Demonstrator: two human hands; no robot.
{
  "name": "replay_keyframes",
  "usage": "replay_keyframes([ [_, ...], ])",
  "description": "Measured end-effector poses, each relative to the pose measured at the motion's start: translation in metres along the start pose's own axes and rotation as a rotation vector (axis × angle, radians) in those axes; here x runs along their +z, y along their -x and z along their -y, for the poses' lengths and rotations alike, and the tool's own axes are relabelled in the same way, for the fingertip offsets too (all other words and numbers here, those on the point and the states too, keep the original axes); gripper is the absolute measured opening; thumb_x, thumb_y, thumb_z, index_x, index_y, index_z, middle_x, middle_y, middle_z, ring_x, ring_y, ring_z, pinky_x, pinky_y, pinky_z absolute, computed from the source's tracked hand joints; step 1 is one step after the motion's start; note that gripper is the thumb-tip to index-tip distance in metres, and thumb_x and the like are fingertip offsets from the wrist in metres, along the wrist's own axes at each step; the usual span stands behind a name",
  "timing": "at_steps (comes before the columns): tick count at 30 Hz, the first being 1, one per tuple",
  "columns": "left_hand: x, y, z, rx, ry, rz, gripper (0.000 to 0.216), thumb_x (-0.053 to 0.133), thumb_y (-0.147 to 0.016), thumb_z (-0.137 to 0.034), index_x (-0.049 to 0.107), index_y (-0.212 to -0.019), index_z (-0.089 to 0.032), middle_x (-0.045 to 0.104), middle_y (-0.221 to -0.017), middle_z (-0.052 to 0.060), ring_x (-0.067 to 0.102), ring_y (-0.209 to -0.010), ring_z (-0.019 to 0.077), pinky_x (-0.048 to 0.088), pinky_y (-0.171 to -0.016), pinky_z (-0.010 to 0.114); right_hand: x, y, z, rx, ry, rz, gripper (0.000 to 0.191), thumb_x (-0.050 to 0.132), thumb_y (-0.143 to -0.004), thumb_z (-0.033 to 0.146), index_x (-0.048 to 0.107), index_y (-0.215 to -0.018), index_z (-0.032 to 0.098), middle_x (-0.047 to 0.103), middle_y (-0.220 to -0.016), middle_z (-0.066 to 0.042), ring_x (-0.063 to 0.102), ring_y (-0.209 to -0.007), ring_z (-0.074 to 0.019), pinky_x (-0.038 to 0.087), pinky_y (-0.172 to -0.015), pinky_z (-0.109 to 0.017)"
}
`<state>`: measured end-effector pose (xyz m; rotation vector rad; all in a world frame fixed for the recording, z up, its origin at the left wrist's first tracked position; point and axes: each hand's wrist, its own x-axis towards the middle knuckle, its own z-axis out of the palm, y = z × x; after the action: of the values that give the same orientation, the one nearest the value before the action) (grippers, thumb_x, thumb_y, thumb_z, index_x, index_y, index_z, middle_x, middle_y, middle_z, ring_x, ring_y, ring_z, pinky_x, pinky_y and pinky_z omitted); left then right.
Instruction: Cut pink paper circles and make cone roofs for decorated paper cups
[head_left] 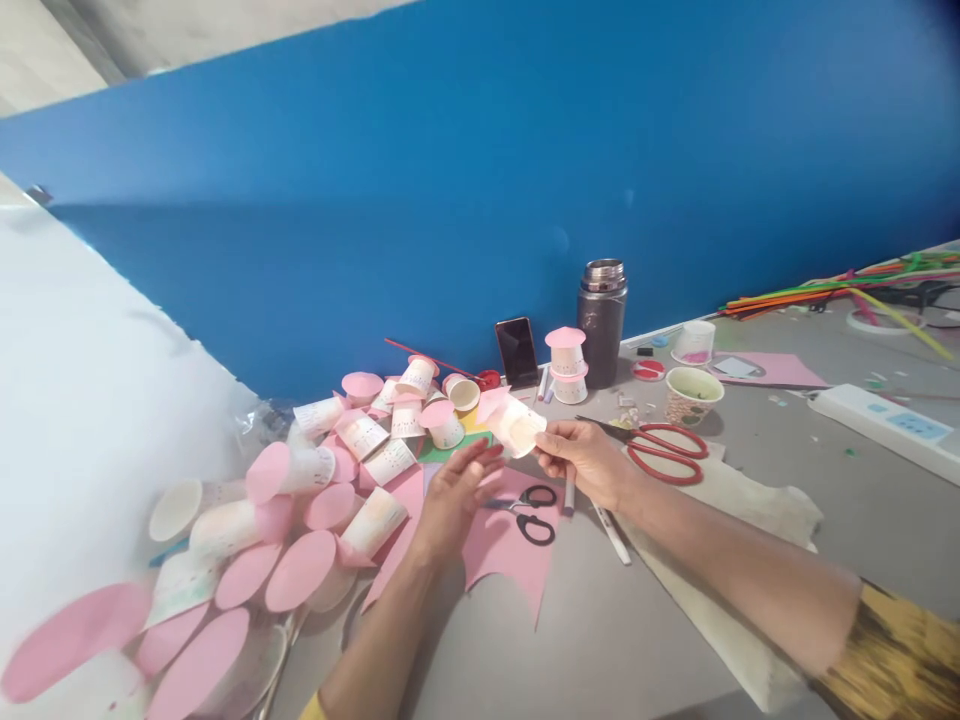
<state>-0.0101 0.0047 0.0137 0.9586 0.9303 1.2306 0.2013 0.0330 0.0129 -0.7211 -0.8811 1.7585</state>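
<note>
My right hand [581,458] pinches a small white paper cup [517,425] with a pink paper cap, holding it on its side above the table. My left hand [459,490] hovers just left of the cup, fingers spread and stretched toward it, holding nothing. Beneath the hands lies a pink paper sheet [502,545] with small black-handled scissors [529,510] on it. A white marker [613,535] lies by my right wrist.
A heap of pink-capped cups [315,500] fills the left side. Red scissors [664,448], a patterned cup [691,393], a dark flask [601,318], a phone [517,352] and two stacked cups [566,365] stand behind. A power strip [881,418] and coloured pipe cleaners [832,290] lie right. A blue wall backs the table.
</note>
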Motion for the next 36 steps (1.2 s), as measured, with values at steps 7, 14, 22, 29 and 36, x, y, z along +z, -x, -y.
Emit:
replay_keyframes([
  [7,0.02,0.017,0.008,0.112,-0.484,-0.123,0.028,0.079,-0.078,-0.041,0.068,-0.089,-0.018,0.072,-0.084,0.005,0.069,-0.078,0.0215,0.054,-0.071,0.035,0.013,0.007,-0.011,0.03,-0.096,-0.045,0.04,0.099,-0.057,0.042,0.072,-0.071,0.015,0.072,-0.072,-0.003,0.056,-0.053,-0.0075,0.042,-0.043,-0.018],
  [14,0.015,0.022,0.004,0.729,-1.255,-0.285,0.023,0.061,-0.093,-0.036,0.061,-0.075,-0.022,0.065,-0.07,0.002,0.058,-0.065,0.0176,0.039,-0.062,0.03,0.026,0.02,-0.015,0.092,-0.167,-0.034,0.042,0.101,-0.054,0.039,0.07,-0.068,0.014,0.073,-0.078,-0.004,0.053,-0.053,-0.0047,0.037,-0.041,-0.016],
  [22,0.003,0.012,-0.008,0.499,-0.687,-0.409,0.021,0.075,-0.082,-0.033,0.064,-0.07,-0.02,0.06,-0.064,-0.001,0.05,-0.061,0.0144,0.035,-0.062,0.028,0.026,0.024,-0.015,0.207,0.044,0.172,0.042,0.096,-0.062,0.047,0.076,-0.076,0.012,0.076,-0.08,-0.008,0.054,-0.053,-0.0061,0.037,-0.044,-0.018],
  [29,-0.008,-0.006,-0.016,0.063,0.13,-0.26,0.06,0.099,-0.048,-0.044,0.05,-0.071,-0.019,0.053,-0.061,-0.007,0.047,-0.055,0.0077,0.035,-0.053,0.021,0.018,0.021,-0.017,0.256,0.202,0.226,0.042,0.093,-0.064,0.047,0.074,-0.072,0.011,0.075,-0.075,-0.007,0.052,-0.048,-0.0052,0.037,-0.046,-0.02],
  [36,-0.004,-0.001,-0.011,-0.049,0.306,-0.111,0.061,0.101,-0.05,-0.041,0.049,-0.072,-0.017,0.049,-0.064,-0.008,0.044,-0.055,0.0053,0.038,-0.053,0.02,0.014,0.019,-0.016,0.236,0.282,0.239,0.043,0.091,-0.066,0.051,0.073,-0.072,0.012,0.075,-0.076,-0.007,0.055,-0.052,-0.0072,0.037,-0.049,-0.02],
])
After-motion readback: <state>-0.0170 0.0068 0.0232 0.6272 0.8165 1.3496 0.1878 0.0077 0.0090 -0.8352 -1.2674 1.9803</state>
